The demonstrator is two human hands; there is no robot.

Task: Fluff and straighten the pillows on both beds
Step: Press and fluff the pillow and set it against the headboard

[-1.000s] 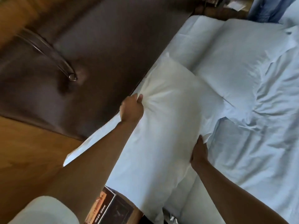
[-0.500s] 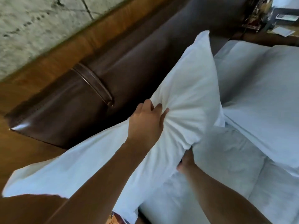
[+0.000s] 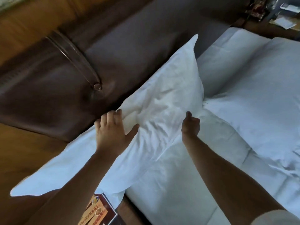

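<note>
Both arms bare, extended forward from the bottom of frame, forearms angling inward. Left hand (image 3: 112,132): back of hand up, fingers spread and mostly straight, thumb splayed out to the right, palm pressing flat on the pillow (image 3: 164,101). Right hand (image 3: 190,125): fingers curled under, thumb pointing up, fist-like grip pinching a fold of pillow fabric; fingertips hidden from view. Wrists roughly level with each other, the 2 hands well apart. Short pale sleeve edge visible at the right upper arm, bottom right corner.
</note>
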